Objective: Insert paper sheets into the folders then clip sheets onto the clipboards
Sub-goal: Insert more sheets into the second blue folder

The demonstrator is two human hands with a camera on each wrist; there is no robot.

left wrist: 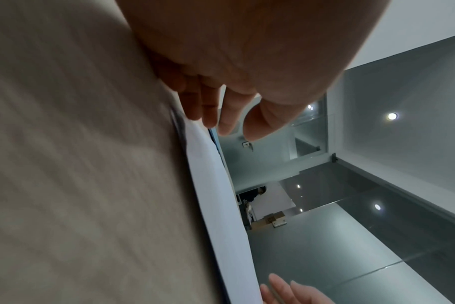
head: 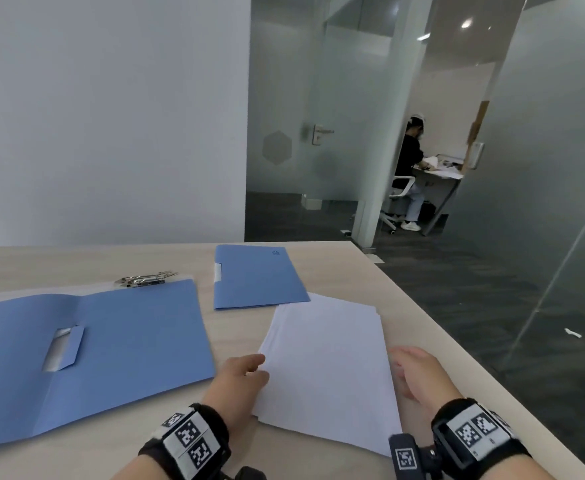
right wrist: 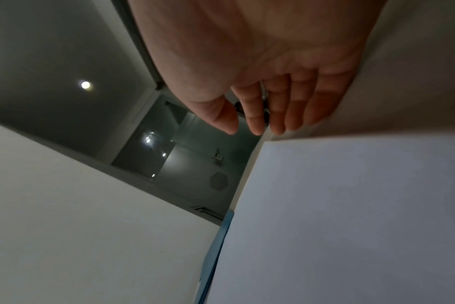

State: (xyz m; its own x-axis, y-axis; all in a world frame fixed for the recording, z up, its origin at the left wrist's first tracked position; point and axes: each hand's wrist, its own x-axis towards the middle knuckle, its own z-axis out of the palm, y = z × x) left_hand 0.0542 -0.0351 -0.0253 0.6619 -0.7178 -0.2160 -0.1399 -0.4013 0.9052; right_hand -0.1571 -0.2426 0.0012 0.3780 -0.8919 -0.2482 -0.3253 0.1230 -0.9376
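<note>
Head view: paper stack (head: 329, 368) lay on the table (head: 422, 306) between both hands, long axis running away from the person; left hand (head: 239, 379) touched its left edge, right hand (head: 419, 374) just beside its right edge. Open blue folder (head: 111, 348) lay left of the stack. Left wrist view: fingers (left wrist: 210, 111) straight, loosely together at the sheet edge. Right wrist view: fingers (right wrist: 278, 111) relaxed, holding nothing.

Open folder (head: 111, 348) lies left of paper stack (head: 329, 368); closed folder (head: 256, 277) behind.

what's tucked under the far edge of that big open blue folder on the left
A clear plastic clipboard with a metal clip pokes out from beneath the large open blue folder. Only its top strip and clip show; the folder covers the rest, so more may lie hidden.
</note>
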